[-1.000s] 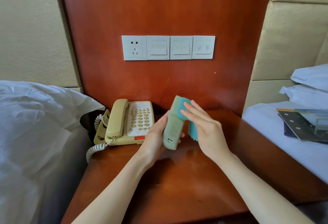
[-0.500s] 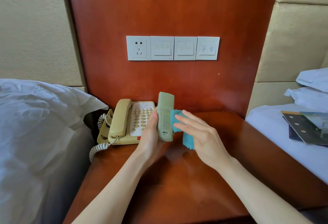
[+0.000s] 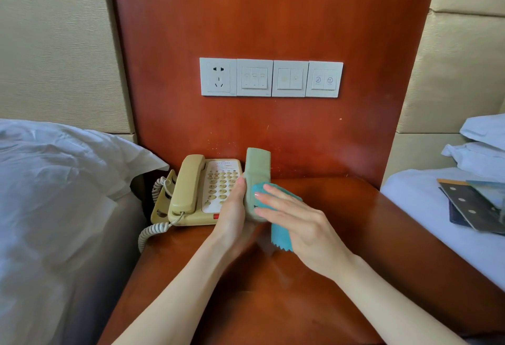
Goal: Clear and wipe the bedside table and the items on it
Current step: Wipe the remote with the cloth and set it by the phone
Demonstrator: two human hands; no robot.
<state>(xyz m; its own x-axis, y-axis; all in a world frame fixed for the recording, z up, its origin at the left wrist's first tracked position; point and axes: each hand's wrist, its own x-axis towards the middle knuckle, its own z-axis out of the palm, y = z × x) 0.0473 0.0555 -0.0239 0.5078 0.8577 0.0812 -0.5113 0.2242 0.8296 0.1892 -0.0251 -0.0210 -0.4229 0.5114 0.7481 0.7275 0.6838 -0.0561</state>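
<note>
Telephone point(image 3: 202, 194) at table's point(image 3: 355, 235) left rear, remote point(image 3: 255, 178) upright just right, cloth point(image 3: 281, 224) against it.

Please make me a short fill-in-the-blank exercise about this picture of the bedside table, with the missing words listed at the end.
1. The left hand holds the pale green remote control upright, and the right hand presses a cloth of ____ colour against it.
2. The beige telephone stands on the ____ side of the bedside table.
3. On the wooden panel above the table, the power socket is the ____ plate of the four.

Missing words: teal; left; leftmost
</note>
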